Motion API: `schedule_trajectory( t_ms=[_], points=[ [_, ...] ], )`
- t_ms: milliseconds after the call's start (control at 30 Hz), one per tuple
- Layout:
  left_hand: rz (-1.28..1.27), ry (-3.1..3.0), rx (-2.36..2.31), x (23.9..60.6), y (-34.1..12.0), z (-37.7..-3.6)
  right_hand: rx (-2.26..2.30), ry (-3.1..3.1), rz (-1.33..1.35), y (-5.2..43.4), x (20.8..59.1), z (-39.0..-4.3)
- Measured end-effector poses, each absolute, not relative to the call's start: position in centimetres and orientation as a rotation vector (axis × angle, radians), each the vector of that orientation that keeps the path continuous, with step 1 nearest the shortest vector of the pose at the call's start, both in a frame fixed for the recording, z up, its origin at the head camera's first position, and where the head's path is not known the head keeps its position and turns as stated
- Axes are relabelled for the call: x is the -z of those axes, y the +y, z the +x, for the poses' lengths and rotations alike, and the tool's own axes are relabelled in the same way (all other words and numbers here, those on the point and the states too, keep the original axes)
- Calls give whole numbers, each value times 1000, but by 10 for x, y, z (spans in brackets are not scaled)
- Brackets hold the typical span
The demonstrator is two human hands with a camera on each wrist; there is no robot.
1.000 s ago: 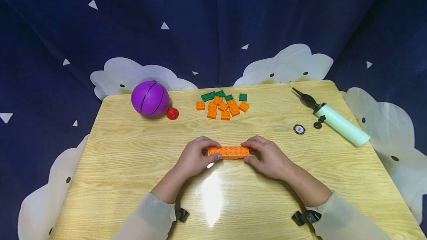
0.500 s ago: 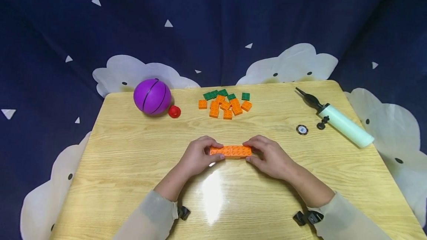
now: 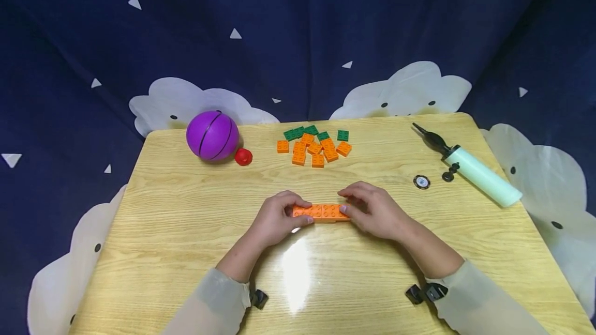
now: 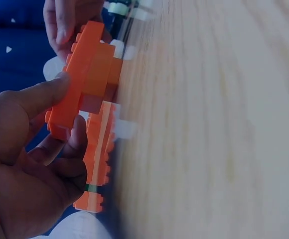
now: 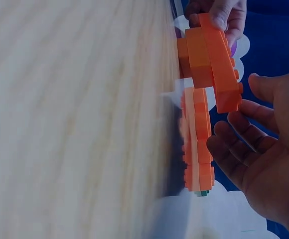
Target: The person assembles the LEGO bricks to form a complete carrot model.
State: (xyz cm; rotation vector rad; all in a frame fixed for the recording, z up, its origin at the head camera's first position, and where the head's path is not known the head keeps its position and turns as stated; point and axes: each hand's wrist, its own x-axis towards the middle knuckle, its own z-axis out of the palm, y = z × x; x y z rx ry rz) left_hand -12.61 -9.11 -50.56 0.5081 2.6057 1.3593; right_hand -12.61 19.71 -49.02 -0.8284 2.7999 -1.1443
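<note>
A stepped build of orange toy building bricks (image 3: 330,213) stands at the middle of the table, two long bricks end to end on top. My left hand (image 3: 273,220) pinches its left end between thumb and fingers. Narrower layers below the top row show in the left wrist view, where the build (image 4: 78,82) hides part of the far hand. At the other end my right hand (image 3: 381,213) lies alongside with fingers loosely spread. In the right wrist view its thumb (image 5: 264,87) stands apart from the brick end, and the fingers curve below that end without gripping it.
Loose orange bricks (image 3: 317,161) and green bricks (image 3: 343,135) lie at the back. A purple ball (image 3: 211,136) and a small red hat-shaped piece (image 3: 243,157) are back left. On the right are a pale green hand pump (image 3: 484,177), a round chip (image 3: 421,182) and a small black piece (image 3: 448,176).
My right hand has let go of the build's right end and its fingers have lifted and spread. The left hand keeps its pinch, and the build stays in place.
</note>
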Motion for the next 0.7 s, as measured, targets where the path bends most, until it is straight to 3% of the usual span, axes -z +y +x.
schedule_trajectory(
  t_ms=[700],
  points=[
    [464, 2608, -1391, 508, -90, -123, 1090, 2875, -626, 198, 501, -175]
  ],
)
